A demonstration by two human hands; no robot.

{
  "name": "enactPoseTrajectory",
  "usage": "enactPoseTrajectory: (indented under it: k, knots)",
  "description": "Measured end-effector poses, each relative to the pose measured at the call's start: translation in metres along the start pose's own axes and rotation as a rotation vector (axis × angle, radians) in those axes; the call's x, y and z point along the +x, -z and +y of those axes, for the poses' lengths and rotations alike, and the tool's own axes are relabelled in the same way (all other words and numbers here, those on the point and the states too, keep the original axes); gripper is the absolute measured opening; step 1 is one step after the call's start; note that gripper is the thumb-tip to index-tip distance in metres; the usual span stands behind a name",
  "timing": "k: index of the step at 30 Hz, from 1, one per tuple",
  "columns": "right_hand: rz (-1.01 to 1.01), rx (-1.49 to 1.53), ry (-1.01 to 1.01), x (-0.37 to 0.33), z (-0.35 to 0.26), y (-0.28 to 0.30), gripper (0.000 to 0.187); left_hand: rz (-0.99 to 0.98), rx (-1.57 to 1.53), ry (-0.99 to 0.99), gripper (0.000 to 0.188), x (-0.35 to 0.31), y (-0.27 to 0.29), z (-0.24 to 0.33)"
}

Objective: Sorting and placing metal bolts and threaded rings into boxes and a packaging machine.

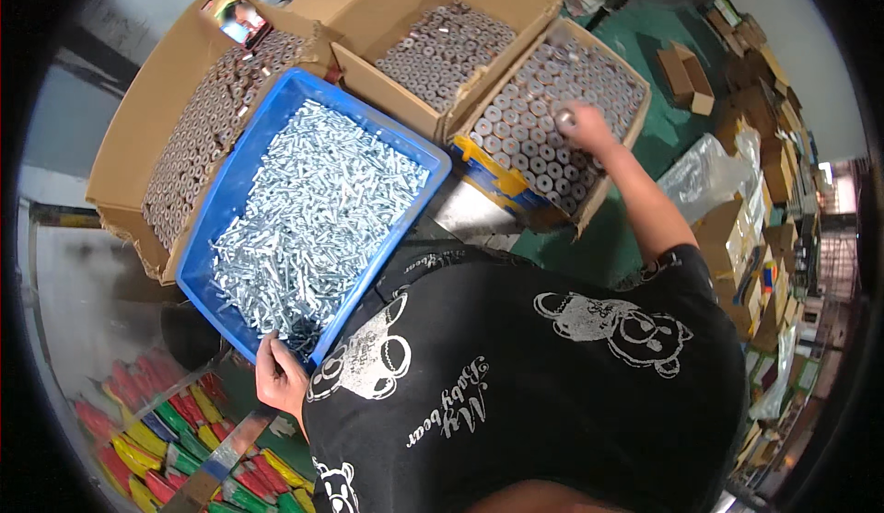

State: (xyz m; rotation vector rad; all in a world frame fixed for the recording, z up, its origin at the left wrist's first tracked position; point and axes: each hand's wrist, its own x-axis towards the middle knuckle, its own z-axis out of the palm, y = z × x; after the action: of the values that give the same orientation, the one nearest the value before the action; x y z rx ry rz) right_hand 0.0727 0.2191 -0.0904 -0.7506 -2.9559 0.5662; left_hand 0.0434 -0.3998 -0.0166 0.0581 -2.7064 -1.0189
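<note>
My right hand is over the cardboard box on the right, its fingers closed around a round metal cylinder. Rows of similar grey cylinders with centre holes stand upright beneath it. My left hand is at the near corner of a blue plastic bin, thumb and fingers pinched together. Whatever lies between those fingertips is too small to make out. Many short, shiny metal pins lie loose in a heap inside the bin.
More cylinders fill a left cardboard box and partly fill a middle one. A lit phone leans in the left box. Coloured packets lie at lower left. Plastic sheeting and cardboard pile up at right.
</note>
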Motion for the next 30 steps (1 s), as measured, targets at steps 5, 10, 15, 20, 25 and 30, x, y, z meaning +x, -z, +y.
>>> enactPoseTrajectory:
  k: [5, 10, 15, 20, 25, 30]
  knots:
    - [-0.250, 1.449, -0.068, 0.071, -0.063, 0.041, 0.026, 0.028, 0.037, -0.087, 0.017, 0.000, 0.002, -0.003]
    - [-0.317, 0.051, 0.265, 0.227, -0.174, -0.025, 0.024, 0.064, 0.096, -0.028, 0.015, 0.004, -0.008, 0.014]
    - [-0.182, -0.352, 0.345, 0.299, -0.097, -0.171, 0.027, 0.083, 0.143, -0.048, 0.013, 0.009, -0.001, 0.025]
    - [-0.744, -0.638, 0.714, 0.329, -0.060, -0.201, 0.026, 0.126, 0.122, -0.077, 0.009, 0.011, 0.001, 0.032]
    - [-0.756, -0.620, 0.190, 0.331, -0.129, -0.180, 0.020, 0.139, 0.115, -0.084, 0.008, 0.010, 0.002, 0.035]
    - [-0.991, 1.025, 0.299, 0.281, -0.241, -0.035, 0.029, 0.135, 0.093, -0.124, 0.008, 0.010, 0.005, 0.033]
